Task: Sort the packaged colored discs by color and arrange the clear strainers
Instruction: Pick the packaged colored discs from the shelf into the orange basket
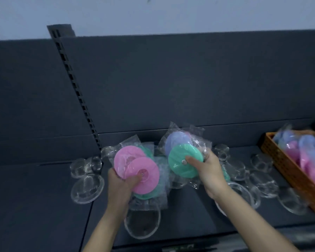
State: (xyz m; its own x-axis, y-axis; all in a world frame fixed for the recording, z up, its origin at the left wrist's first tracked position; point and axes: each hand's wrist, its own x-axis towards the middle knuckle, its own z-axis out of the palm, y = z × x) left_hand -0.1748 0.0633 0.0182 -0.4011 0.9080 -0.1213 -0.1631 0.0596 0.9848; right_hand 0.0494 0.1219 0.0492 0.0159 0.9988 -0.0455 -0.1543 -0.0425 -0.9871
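Note:
My left hand [120, 184] grips a fan of packaged discs above the dark shelf: two pink discs [145, 174] in front and green ones [147, 194] behind. My right hand [210, 170] grips another bunch, with a green disc [180, 161] under my thumb and a purple disc [175, 142] behind it. All discs are in clear plastic bags. Several clear strainers lie scattered on the shelf, such as a clear strainer [87, 189] at the left, another clear strainer [142, 222] below my hands and a third clear strainer [261, 182] at the right.
An orange woven basket [284, 168] at the right edge holds more bagged pink, blue and purple discs. A dark back panel with a slotted upright [75, 86] rises behind the shelf. The shelf's front edge runs along the bottom.

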